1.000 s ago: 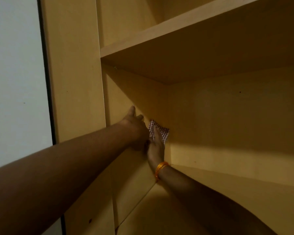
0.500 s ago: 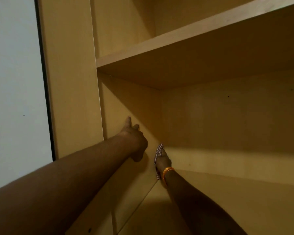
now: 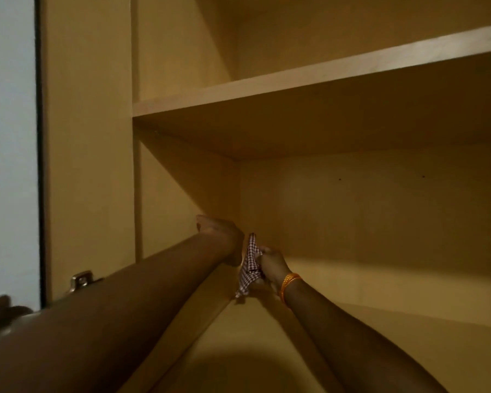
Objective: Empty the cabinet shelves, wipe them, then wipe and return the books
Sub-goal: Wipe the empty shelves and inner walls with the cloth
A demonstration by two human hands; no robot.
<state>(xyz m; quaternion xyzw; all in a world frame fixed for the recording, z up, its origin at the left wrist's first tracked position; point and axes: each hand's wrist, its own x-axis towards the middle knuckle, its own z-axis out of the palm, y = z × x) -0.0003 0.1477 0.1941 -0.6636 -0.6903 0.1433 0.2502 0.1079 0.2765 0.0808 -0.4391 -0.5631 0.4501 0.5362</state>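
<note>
Right hand [image 3: 271, 265]: fingers clamped on checked cloth [image 3: 250, 265], bunched in the back-left corner of the cabinet shelf [image 3: 380, 350]; cloth tail hangs below the fingers, touching the shelf. Left hand [image 3: 221, 236] against the side wall [image 3: 176, 211], just left of the cloth; its fingers hidden, can't tell their state. Hinge [image 3: 81, 280] partly cut off by the forearm.

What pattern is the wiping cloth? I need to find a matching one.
Small red-and-white check, seen in the head view: cloth gripped by the right hand.
</note>
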